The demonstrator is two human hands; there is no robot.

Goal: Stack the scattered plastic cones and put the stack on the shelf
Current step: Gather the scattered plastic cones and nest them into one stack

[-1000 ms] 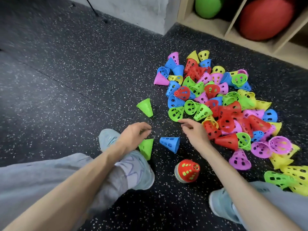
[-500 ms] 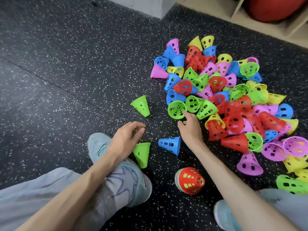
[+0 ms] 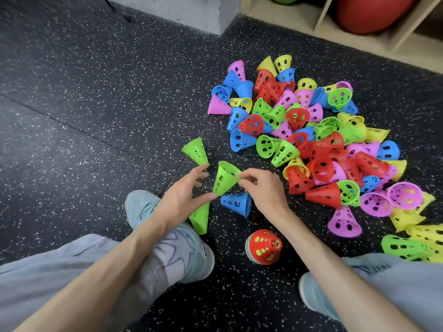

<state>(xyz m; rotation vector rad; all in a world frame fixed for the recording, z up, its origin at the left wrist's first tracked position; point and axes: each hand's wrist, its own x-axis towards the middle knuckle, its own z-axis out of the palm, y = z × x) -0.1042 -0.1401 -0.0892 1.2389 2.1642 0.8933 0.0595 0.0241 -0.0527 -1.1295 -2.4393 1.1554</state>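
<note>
Gathering step: my right hand pinches green cone, left hand spread, touching tip; next, nest onto stack.

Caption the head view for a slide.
Right hand pinches a green cone by its rim, left hand touching its tip, beside the scattered pile.

Both bare forearms extended forward from the near edge, converging mid-scene. Right hand pinching the rim of a green cone between thumb and fingertips. Left hand open, fingers spread, thumb tip touching the cone's narrow end. Wrists roughly level.
</note>
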